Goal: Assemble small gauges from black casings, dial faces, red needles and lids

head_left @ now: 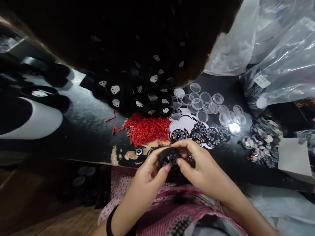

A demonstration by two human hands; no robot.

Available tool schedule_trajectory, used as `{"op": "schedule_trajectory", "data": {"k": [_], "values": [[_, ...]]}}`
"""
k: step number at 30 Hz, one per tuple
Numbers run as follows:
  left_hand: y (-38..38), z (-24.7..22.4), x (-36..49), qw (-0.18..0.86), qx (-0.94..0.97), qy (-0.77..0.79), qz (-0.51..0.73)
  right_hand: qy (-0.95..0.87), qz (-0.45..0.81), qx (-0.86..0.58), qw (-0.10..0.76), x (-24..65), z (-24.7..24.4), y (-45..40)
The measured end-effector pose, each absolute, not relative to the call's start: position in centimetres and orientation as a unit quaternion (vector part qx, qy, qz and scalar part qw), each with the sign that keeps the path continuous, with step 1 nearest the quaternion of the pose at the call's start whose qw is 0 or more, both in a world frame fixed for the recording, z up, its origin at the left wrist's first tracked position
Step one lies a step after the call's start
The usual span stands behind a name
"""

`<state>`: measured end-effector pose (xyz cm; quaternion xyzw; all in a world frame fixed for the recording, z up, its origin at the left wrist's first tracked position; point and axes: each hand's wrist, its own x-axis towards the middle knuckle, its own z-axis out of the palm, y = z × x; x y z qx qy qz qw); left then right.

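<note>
At the front edge of the black table, my left hand (153, 168) grips a round black housing (168, 154) from its left side, thumb at its lower rim. My right hand (194, 160) closes on the housing from the right, with thumb and fingers at its rim. Something dark with small light marks shows inside the housing; its details are blurred. Just beyond the hands lie a heap of red pointers (149, 128) and a spread of printed black dials (199, 130). A small round metal part (138, 151) rests left of the housing.
Many black housings (115, 90) are piled beyond the red heap. Clear round covers (205, 97) lie right of them, near plastic bags (283, 65). Small mixed parts (264, 141) and a white box (295, 157) are at the right. A white cylinder (46, 119) lies at the left.
</note>
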<state>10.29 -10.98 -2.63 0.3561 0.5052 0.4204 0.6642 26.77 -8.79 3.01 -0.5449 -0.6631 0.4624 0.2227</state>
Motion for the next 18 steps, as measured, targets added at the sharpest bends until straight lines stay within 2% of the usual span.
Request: {"op": "schedule_trajectory", "data": {"k": [5,8,12,18], "values": [[-11.8,-2.8,8.3,0.609,0.392,0.563,0.398,-0.707,0.443,-0.514,0.200,26.6,2.7,-8.5],[-11.9,-2.9,7.0,0.601,0.327,0.595,0.422,-0.751,0.317,-0.562,0.135,25.7,1.8,-6.9],[-11.4,-2.6,6.6,0.635,0.214,0.558,0.489,-0.802,0.147,-0.577,0.036,23.8,0.7,-5.3],[-10.6,-1.9,8.1,0.651,0.139,0.517,0.538,-0.839,0.068,-0.539,-0.009,22.2,0.5,-4.7]]}}
